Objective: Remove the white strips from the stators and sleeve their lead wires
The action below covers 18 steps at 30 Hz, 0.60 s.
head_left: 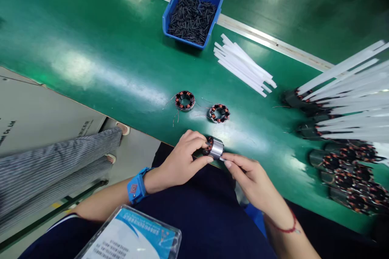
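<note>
A silver motor stator (214, 148) with copper windings is gripped between the thumb and fingers of my left hand (181, 162), lying on its side close to the table edge. My right hand (251, 176) pinches a small white strip (223, 159) between thumb and forefinger, its tip at the stator's right end. Most of that strip is hidden by my fingers. Just beyond my hands, two more stators, a left one (184, 101) and a right one (219, 113), lie flat with thin wire ends sticking out.
A blue bin (191, 42) of small black pieces stands at the back. White strips (243, 66) lie beside it. At the right are stators with long white strips (349, 109) standing in them, and several bare stators (349, 170). Another person's striped trouser legs (60, 162) show at left.
</note>
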Each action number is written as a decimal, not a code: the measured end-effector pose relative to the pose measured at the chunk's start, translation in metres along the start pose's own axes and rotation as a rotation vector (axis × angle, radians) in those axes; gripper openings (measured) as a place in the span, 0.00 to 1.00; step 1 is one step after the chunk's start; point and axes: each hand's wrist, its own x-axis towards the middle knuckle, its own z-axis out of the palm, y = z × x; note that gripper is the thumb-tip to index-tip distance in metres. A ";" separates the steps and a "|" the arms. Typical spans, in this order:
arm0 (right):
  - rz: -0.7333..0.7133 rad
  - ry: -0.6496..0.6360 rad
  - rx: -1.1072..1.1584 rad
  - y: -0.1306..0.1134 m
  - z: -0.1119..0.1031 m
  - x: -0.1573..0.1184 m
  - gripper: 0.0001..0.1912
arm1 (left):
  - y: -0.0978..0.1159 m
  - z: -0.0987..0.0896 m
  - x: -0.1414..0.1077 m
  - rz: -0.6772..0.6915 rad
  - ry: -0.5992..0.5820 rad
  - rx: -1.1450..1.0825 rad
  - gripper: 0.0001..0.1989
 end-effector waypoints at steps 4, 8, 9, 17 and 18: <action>-0.116 0.175 -0.288 -0.007 -0.040 0.037 0.17 | -0.006 0.001 0.004 0.078 0.058 -0.035 0.03; -0.266 0.586 -0.648 -0.019 -0.070 0.106 0.16 | -0.008 0.003 0.008 0.109 0.085 -0.017 0.04; -0.296 0.620 -0.739 -0.023 -0.074 0.123 0.16 | -0.007 0.002 0.007 0.101 0.083 -0.009 0.04; -0.219 0.470 -1.087 -0.042 -0.078 0.188 0.13 | -0.004 -0.007 -0.010 -0.036 0.061 0.067 0.06; -0.232 0.475 -1.065 -0.043 -0.078 0.184 0.12 | -0.004 -0.007 -0.011 -0.053 0.036 0.053 0.05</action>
